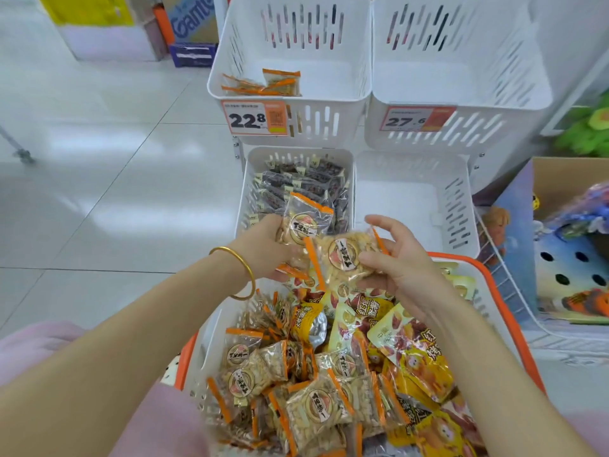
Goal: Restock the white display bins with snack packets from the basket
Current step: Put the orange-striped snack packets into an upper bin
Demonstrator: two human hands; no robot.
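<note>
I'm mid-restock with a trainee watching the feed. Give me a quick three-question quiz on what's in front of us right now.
1. Multiple choice: which bin holds the dark packets? A upper left; B lower left; C upper right.
2. True or false: the left hand holds nothing.
3. Fill in: the tag on the bin with a few orange-edged packets reads ____.
Key: 1 B. 2 False: it holds a packet; the right hand holds another. 3 22.8.
</note>
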